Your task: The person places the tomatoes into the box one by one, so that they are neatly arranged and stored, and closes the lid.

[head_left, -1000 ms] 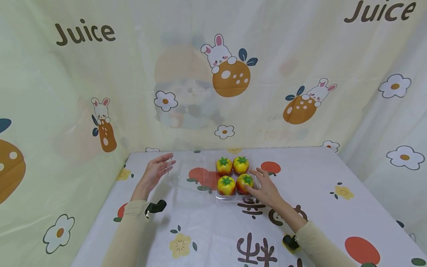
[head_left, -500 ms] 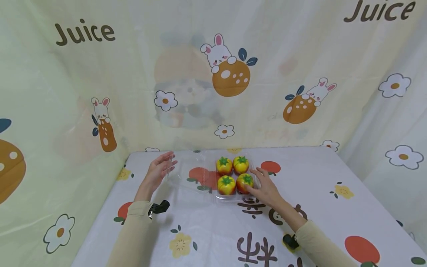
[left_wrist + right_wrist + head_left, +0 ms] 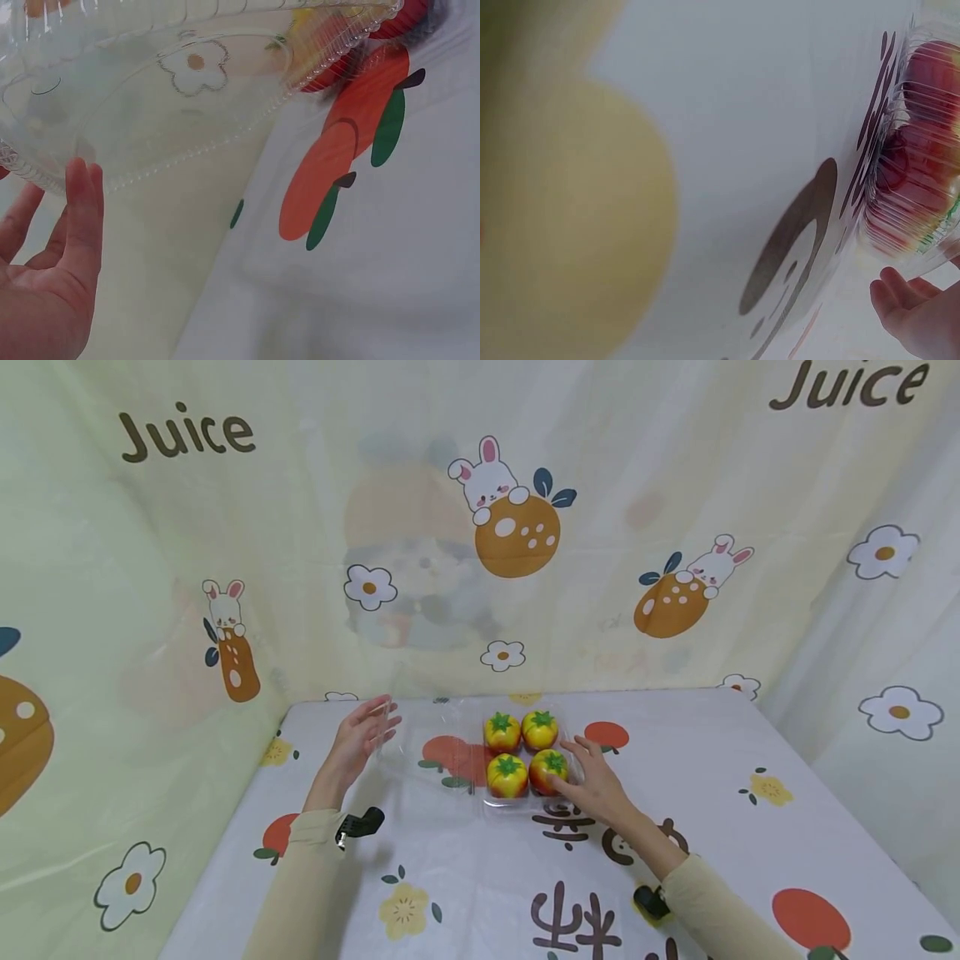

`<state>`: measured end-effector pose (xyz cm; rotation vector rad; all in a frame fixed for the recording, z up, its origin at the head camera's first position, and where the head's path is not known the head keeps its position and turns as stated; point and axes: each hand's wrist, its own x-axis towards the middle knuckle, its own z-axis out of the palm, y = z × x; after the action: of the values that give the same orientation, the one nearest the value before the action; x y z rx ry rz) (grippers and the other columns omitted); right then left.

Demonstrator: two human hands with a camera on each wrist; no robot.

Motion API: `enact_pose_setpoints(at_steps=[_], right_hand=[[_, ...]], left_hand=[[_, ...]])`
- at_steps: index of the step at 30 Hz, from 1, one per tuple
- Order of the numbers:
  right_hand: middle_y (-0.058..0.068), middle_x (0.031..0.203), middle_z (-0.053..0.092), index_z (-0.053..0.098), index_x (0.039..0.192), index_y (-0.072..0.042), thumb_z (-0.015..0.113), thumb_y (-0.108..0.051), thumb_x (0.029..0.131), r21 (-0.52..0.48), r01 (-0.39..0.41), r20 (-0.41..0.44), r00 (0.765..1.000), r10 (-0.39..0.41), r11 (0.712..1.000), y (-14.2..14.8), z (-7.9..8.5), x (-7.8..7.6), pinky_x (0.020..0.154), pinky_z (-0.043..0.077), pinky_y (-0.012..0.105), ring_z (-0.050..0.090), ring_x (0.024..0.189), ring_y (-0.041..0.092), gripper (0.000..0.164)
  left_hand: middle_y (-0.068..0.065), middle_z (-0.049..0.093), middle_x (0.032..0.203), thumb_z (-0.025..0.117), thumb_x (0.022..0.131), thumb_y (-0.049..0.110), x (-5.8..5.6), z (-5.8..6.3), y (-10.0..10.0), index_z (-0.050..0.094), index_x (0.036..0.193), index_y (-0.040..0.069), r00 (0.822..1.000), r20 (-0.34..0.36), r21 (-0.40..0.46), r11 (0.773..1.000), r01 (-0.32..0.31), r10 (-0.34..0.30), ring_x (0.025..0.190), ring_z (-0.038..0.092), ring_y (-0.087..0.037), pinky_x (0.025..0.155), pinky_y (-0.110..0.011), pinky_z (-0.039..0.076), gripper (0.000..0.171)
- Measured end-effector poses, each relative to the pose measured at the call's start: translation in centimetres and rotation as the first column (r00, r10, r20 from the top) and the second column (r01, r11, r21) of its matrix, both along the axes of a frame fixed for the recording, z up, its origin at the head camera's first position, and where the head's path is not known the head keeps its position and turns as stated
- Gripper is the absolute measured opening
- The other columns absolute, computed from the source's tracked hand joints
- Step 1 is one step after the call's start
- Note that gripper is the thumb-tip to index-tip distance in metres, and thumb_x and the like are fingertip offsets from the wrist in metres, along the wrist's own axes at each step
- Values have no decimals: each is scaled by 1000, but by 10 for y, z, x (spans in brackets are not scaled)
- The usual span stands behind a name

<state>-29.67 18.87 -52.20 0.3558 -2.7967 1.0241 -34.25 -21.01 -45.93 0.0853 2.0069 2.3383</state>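
A clear plastic clamshell box (image 3: 517,807) stands on the table, its hinged lid (image 3: 142,127) swung out to the left and tilted up. Several yellow-and-red toy fruits (image 3: 507,776) with green leafy tops sit inside the base. My left hand (image 3: 349,745) is at the lid's outer edge, its fingers fairly straight and touching the ribbed rim. On the other side, my right hand (image 3: 600,787) holds the base by its right wall, thumb at the front-right fruit and fingers along the rim. In the right wrist view the fingertips (image 3: 885,296) show close below the box's edge.
A white printed cloth (image 3: 675,752) with fruit and flower patterns covers the table. Behind it and at the sides hangs a curtain (image 3: 420,635) with rabbits and flowers. A small black camera (image 3: 365,822) is strapped to the left wrist.
My left hand has risen slightly, moving a little rightward, and the lid's outer edge has come up with it. The right hand, base and fruits stay in place.
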Motion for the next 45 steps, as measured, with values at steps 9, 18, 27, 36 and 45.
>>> enact_pose_setpoints(at_steps=[9,18,27,36,45], right_hand=[[25,151,29,47,142,-3,70,-40,88,-2,-12,-13,1000,11,1000,0,0,0,99,38,65,42,130,49,69],[25,151,29,47,142,-3,70,-41,88,11,-11,-9,1000,11,1000,1,0,0,99,39,65,42,130,49,70],[24,152,27,46,143,-5,70,-42,88,13,-4,16,1000,4,1000,1,-1,-1,99,39,65,42,130,49,71],[24,152,27,46,143,-6,70,-43,87,16,-7,9,1000,7,1000,1,-1,-2,98,40,65,43,129,49,71],[24,152,27,46,142,-5,70,-42,87,11,-13,8,1000,13,1000,0,-1,-1,97,41,64,44,128,49,70]], left_hand=[[-20,45,147,49,103,10,1,4,3,38,149,3,1000,8,8,1000,-6,6,120,59,-21,91,-25,50,47],[-23,41,149,49,104,13,2,8,4,36,150,3,1000,-3,-5,1000,9,-9,130,50,-33,92,-24,50,50],[-21,46,146,51,103,12,3,14,6,36,149,1,1000,-25,-21,1000,14,-15,122,58,-25,91,-24,51,50],[-22,47,145,49,103,10,2,16,8,37,148,0,999,-43,-3,1000,23,-23,127,54,-31,92,-26,51,48],[-25,44,147,50,103,10,2,16,11,36,149,0,998,-51,-11,1000,25,-25,121,59,-24,89,-25,51,49]])
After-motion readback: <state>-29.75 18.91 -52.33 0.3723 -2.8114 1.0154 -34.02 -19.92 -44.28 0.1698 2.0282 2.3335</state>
